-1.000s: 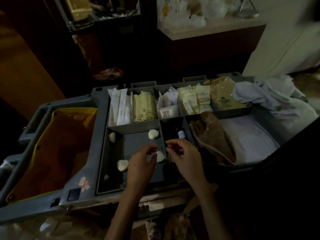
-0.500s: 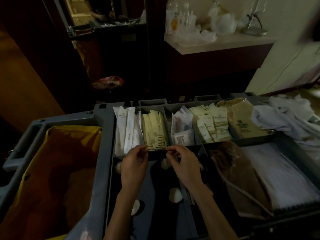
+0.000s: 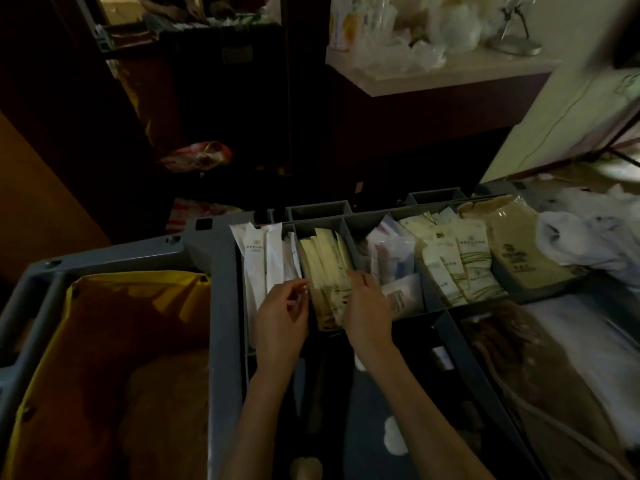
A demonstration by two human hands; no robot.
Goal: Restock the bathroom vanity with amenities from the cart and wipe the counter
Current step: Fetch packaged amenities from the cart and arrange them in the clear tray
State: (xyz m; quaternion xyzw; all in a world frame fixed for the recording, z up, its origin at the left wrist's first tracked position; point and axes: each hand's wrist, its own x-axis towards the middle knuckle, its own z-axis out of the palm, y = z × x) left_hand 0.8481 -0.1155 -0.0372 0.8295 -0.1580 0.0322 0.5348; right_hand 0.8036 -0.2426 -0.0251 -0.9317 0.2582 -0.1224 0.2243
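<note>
While both hands [image 3: 322,310] flank cream packets [image 3: 327,271], cart dividers [image 3: 348,233] hem them.

Printed logos and lines of text appear on the white sachets [image 3: 255,258], cream packets [image 3: 467,268] and tan bag [image 3: 516,258]; none is legible.

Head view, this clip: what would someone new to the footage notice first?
Two bare hands meet at the middle of the frame over a grey cart tray: the left hand and the right hand flank a compartment of pale yellow sachets. Left of the tray gapes a yellow bag. To the right, crumpled white cloths spill over the cart's edge.
</note>
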